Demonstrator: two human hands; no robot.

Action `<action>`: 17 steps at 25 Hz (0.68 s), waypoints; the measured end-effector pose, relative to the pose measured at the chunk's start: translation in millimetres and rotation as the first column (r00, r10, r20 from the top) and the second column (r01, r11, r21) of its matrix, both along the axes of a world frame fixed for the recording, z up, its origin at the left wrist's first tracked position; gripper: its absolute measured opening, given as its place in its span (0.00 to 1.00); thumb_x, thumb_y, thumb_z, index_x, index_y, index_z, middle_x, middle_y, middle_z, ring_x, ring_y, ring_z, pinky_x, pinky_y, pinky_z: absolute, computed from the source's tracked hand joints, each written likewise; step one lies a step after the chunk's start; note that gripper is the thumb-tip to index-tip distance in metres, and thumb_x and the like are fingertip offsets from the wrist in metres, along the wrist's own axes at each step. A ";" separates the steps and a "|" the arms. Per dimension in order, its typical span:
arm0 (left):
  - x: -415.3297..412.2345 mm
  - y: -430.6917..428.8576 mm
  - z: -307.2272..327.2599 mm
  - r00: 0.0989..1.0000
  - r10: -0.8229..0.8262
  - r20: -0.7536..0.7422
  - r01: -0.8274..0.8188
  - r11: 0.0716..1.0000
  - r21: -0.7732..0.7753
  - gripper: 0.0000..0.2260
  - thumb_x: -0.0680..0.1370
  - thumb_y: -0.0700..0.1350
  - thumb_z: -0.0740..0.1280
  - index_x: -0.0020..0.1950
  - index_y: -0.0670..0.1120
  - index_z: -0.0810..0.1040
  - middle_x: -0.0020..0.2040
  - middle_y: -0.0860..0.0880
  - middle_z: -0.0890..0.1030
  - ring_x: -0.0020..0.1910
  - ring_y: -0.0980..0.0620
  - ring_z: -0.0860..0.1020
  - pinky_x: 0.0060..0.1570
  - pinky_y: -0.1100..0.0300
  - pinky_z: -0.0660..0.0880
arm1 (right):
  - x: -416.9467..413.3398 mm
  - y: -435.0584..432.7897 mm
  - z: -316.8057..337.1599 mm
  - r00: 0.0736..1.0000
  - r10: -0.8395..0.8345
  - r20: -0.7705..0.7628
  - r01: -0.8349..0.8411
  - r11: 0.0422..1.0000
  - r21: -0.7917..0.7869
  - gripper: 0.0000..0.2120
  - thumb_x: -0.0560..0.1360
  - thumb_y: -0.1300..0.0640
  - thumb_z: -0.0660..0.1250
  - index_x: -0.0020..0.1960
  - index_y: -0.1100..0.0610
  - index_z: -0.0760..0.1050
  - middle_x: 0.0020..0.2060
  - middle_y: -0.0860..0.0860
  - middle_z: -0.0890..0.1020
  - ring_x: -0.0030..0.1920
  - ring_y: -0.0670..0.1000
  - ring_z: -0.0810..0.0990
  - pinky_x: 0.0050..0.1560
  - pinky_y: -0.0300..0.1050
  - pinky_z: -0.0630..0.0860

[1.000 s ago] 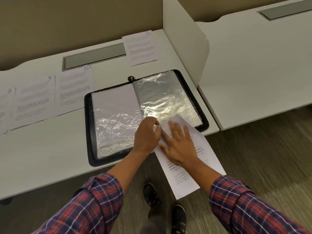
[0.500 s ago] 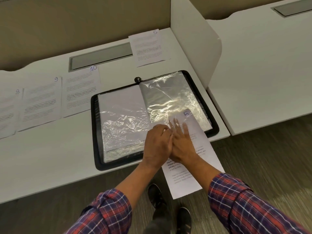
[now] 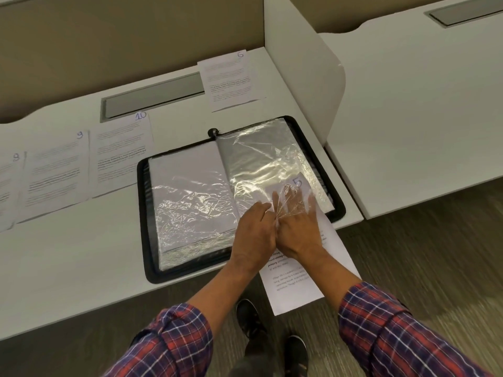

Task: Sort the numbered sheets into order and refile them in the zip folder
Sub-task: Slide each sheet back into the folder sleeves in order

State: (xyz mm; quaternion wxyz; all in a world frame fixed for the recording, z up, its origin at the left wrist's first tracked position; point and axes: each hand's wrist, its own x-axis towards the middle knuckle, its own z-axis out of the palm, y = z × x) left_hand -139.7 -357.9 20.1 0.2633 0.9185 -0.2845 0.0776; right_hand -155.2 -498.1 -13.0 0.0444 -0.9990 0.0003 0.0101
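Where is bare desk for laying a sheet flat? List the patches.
Widest: the desk strip in front of sheet 9 and sheet 10, left of the zip folder. Smaller: between sheet 10, sheet 6 and the folder. The neighbouring desk past the divider: mostly bare. Crowded: the folder's near right corner, with left hand, right hand and sheet 5.

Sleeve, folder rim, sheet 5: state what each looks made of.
Sleeve: thin clear plastic film, glossy; it crinkles and throws glare. Folder rim: black, matte, probably fabric or soft synthetic; too blurred to tell which. Sheet 5: plain white paper, matte, printed text, handwritten numeral.
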 end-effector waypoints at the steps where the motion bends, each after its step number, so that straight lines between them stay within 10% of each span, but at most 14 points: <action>1: -0.1 -0.6 -0.2 1.000 0.004 -0.012 -0.004 1.000 0.004 0.10 0.84 0.43 0.60 0.52 0.41 0.80 0.52 0.45 0.80 0.50 0.49 0.77 0.51 0.51 0.78 | 4.0 0.7 -2.3 0.999 0.004 -0.038 -0.004 1.000 -0.008 0.39 0.82 0.36 0.47 0.85 0.55 0.44 0.83 0.61 0.53 0.83 0.65 0.48 0.80 0.70 0.44; 4: 2.8 -2.4 1.5 0.999 0.029 -0.033 -0.028 0.999 0.022 0.09 0.83 0.44 0.61 0.52 0.41 0.80 0.53 0.44 0.81 0.51 0.48 0.78 0.53 0.53 0.79 | 6.7 4.0 -4.2 0.998 -0.040 -0.053 0.043 0.998 0.055 0.40 0.82 0.39 0.53 0.85 0.59 0.46 0.83 0.62 0.54 0.83 0.63 0.51 0.80 0.68 0.51; 10: 8.2 -7.5 -13.4 0.999 -0.029 -0.016 0.031 0.989 0.146 0.06 0.82 0.44 0.65 0.55 0.44 0.80 0.56 0.46 0.82 0.56 0.47 0.78 0.60 0.48 0.77 | -50.4 -16.1 -2.0 0.878 -0.243 0.412 0.080 0.924 0.373 0.13 0.82 0.57 0.64 0.64 0.61 0.79 0.61 0.58 0.82 0.62 0.57 0.80 0.64 0.52 0.74; 17: 9.6 -12.4 -17.4 1.000 -0.008 -0.025 0.012 0.983 0.186 0.06 0.83 0.46 0.64 0.51 0.46 0.79 0.50 0.49 0.81 0.49 0.51 0.76 0.54 0.51 0.77 | -95.2 -59.8 21.2 0.679 -0.720 -0.144 0.593 0.422 0.686 0.21 0.78 0.45 0.72 0.67 0.52 0.72 0.59 0.49 0.78 0.56 0.50 0.78 0.53 0.49 0.76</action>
